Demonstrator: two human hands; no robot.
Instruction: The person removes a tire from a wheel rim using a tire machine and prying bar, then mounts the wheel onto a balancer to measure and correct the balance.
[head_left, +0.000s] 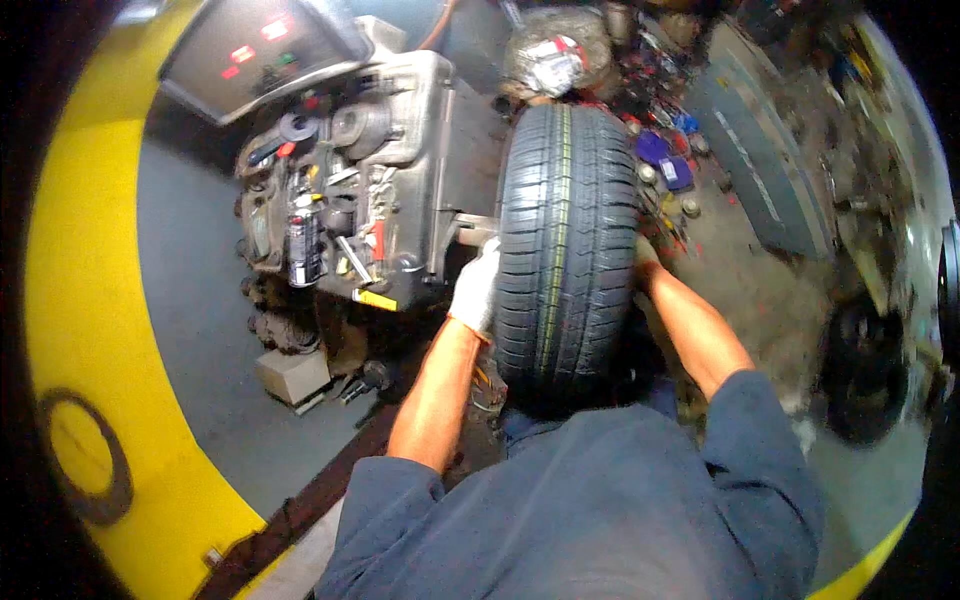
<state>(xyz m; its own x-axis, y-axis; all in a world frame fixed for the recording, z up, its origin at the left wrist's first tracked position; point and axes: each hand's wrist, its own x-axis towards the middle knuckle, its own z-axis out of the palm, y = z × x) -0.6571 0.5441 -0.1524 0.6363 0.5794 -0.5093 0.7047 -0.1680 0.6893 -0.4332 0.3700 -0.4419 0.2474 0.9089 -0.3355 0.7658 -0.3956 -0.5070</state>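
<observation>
A black car tyre (600, 225) stands upright in front of me, its tread facing me with a thin yellow-green line along it. My left hand (476, 290), in a white glove with an orange cuff, grips its left side. My right hand (645, 262) is at the tyre's right side, mostly hidden behind the tread. The tyre is held between both hands, close to my body. The fingertips of both hands are out of sight, and whether a rim sits in the tyre does not show.
To the left stands a machine with a grey tray top (400, 190) holding a spray can (304, 245) and loose tools. A screen (262, 50) hangs behind it. Small parts, purple boxes (676, 172) and a long grey panel (765, 150) lie at the right. Another tyre (862, 370) is far right.
</observation>
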